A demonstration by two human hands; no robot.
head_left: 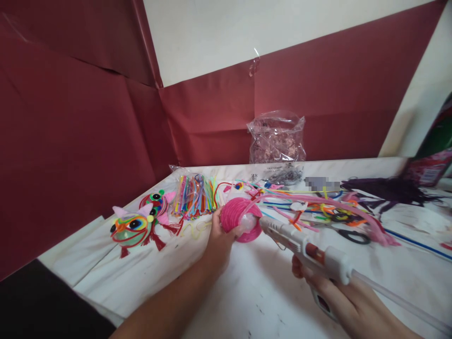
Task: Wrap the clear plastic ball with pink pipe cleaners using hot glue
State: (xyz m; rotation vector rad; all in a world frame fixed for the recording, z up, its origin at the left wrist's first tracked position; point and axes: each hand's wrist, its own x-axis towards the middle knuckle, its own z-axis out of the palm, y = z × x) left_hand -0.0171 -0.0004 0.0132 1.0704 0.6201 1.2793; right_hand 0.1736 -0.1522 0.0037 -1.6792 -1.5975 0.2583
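Note:
My left hand (223,238) is closed around a round ball wrapped in bright pink cord (235,213), and a pale, translucent patch shows on its side facing right. A pink strand (303,197) trails from the ball off to the right across the table. In my right hand (328,287) is a white hot glue gun (300,242), gripped by its handle. Its nozzle points at the pale patch, very close to the ball; whether they touch I cannot tell. A clear glue stick (395,289) sticks out of the gun's rear.
Two colourful animal-face ornaments (132,228) with red tassels lie at the left. Behind them is a bag of coloured pipe cleaners (194,195). Scissors (355,235) and loose strips lie right, near dark purple strands (384,188). A clear plastic bag (277,139) stands against the red-covered wall.

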